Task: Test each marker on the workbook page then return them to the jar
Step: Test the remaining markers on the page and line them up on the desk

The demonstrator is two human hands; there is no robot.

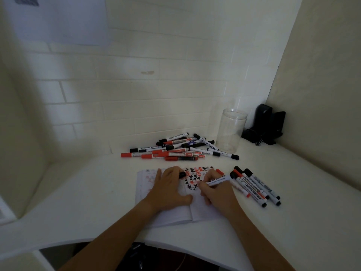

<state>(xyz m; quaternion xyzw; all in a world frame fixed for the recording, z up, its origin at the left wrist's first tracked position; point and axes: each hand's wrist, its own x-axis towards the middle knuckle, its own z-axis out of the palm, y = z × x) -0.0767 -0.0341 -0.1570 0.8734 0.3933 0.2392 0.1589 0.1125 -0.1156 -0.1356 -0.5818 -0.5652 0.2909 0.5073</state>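
An open workbook (148,184) lies on the white desk, its right page covered with black and red marks. My right hand (216,190) grips a white marker (218,179) with its tip down on that page. My left hand (170,186) rests on the workbook and pinches a black cap (182,174) in its fingertips. A pile of several red, black and blue markers (175,149) lies behind the workbook. Several more markers (256,185) lie side by side right of my right hand. A clear jar (231,130) stands upright at the back right and looks empty.
A black device with a cable (265,126) stands in the back right corner beside the jar. Tiled wall (136,85) closes the back, and side walls close left and right. The desk's curved front edge (97,240) runs near my forearms.
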